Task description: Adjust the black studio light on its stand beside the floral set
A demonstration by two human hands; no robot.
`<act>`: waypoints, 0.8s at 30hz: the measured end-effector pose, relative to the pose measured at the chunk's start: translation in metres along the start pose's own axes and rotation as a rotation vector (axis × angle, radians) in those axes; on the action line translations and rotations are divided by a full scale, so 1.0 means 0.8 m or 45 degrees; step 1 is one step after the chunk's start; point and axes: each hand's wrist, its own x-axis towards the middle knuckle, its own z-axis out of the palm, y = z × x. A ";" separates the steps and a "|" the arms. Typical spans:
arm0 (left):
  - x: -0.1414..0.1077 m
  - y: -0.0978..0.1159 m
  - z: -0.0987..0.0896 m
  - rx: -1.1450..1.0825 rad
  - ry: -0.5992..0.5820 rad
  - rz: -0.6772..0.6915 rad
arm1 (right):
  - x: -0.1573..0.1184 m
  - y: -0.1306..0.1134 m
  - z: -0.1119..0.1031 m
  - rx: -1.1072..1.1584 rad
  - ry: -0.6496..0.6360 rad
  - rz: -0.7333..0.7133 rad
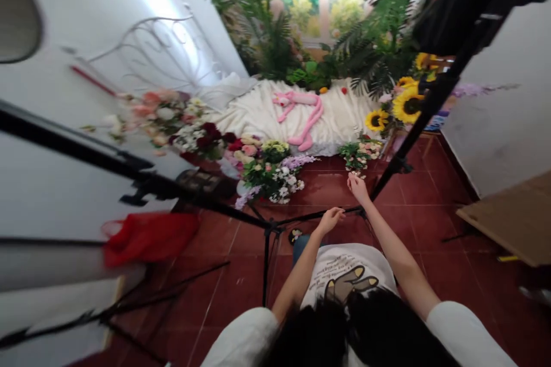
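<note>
My right hand [357, 184] reaches forward with its fingers pinched together. A small pale thing shows at the fingertips, too small to name. Just beyond it lies a bunch of pale pink flowers with green leaves [360, 153]; whether the fingers touch it I cannot tell. Nearer my body, my left hand [331, 220] hovers with fingers loosely extended to the right, and nothing shows in it. Further back, a long-limbed pink plush toy [310, 112] lies on a draped cream cloth [249, 112]. Mixed artificial flowers [271, 169] line the front left edge of the cloth.
Black stand legs [206, 206] cross in front from the left, and another black stand pole [424, 132] slants on the right. Sunflowers [407, 104] stand at the back right. A red bag [148, 238] is at left, a cardboard sheet [512, 218] at right, over red floor tiles [434, 183].
</note>
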 end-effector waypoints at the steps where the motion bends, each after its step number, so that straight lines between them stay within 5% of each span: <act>1: -0.008 -0.007 -0.022 -0.029 0.108 -0.010 | 0.003 -0.001 0.018 -0.009 -0.074 -0.024; 9: -0.069 -0.001 -0.220 -0.205 1.064 0.051 | 0.001 -0.030 0.161 -0.065 -0.501 -0.121; 16: -0.138 0.053 -0.344 0.143 1.847 0.213 | -0.015 -0.055 0.262 -0.081 -0.855 -0.192; 19: -0.147 0.085 -0.382 0.301 1.893 0.395 | -0.016 -0.075 0.296 -0.097 -0.963 -0.241; 24: -0.130 0.115 -0.420 0.253 1.695 0.478 | -0.004 -0.118 0.353 -0.177 -1.108 -0.381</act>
